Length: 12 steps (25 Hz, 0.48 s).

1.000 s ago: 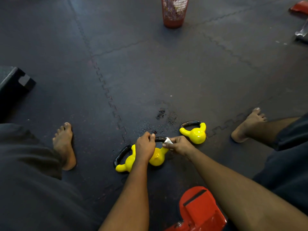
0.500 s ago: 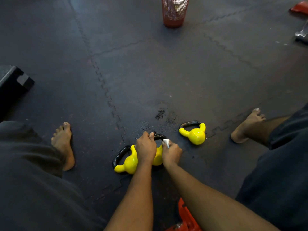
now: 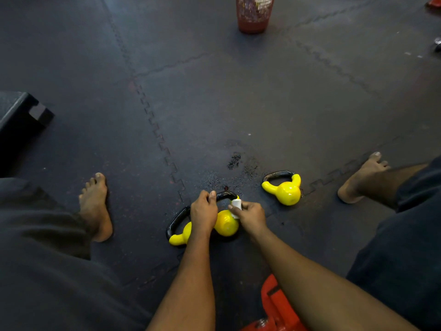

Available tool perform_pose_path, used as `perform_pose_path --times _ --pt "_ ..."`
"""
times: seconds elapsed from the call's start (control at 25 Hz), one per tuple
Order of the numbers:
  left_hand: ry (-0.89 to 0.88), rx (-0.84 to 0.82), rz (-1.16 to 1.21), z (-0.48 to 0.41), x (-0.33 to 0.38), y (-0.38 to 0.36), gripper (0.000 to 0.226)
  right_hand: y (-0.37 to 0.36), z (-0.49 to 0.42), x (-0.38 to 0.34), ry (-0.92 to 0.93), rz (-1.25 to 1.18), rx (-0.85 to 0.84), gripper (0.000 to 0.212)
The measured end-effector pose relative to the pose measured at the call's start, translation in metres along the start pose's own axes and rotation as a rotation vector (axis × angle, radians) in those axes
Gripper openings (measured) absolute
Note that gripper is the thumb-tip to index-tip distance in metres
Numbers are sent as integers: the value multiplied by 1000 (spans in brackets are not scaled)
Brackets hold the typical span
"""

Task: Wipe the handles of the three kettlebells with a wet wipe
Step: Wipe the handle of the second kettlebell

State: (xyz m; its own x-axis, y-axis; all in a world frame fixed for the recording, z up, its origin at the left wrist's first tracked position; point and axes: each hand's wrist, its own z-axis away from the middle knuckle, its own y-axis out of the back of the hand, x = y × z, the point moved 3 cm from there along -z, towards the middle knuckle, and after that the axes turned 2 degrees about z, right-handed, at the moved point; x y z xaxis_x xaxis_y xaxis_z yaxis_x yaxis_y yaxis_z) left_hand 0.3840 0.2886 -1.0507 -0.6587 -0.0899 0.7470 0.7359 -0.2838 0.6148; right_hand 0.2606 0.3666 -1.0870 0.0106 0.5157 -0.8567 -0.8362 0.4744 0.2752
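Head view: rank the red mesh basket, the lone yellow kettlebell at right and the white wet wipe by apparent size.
1-2. Red mesh basket and lone yellow kettlebell: they look alike; the basket is farther away and cropped, so unranked.
3. White wet wipe, partly covered by the right hand.

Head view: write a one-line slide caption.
Left hand grips the black handle of the middle kettlebell while the right hand holds a wet wipe against it.

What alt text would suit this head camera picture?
A right hand pinches a white wipe against the black handle of a yellow kettlebell; the left hand grips that handle. Two more kettlebells rest beside it on dark mats.
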Motion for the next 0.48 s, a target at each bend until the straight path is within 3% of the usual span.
perform_pose_path --times 0.08,0.12,0.24,0.36,0.48 --pt "1 -15 -1 0 -2 1 37 5 -1 1 -54 -152 -131 21" --pt "-1 -17 -2 0 -1 1 37 6 -1 1 -61 -118 -121 23" --pt "-6 -5 -19 2 6 -2 37 -1 -1 -1 -42 172 150 31" --pt "-47 18 -78 6 13 -7 35 -8 6 -5 -120 254 364 35" --pt "-57 3 -80 5 11 -6 34 -6 3 6 -91 64 278 31"
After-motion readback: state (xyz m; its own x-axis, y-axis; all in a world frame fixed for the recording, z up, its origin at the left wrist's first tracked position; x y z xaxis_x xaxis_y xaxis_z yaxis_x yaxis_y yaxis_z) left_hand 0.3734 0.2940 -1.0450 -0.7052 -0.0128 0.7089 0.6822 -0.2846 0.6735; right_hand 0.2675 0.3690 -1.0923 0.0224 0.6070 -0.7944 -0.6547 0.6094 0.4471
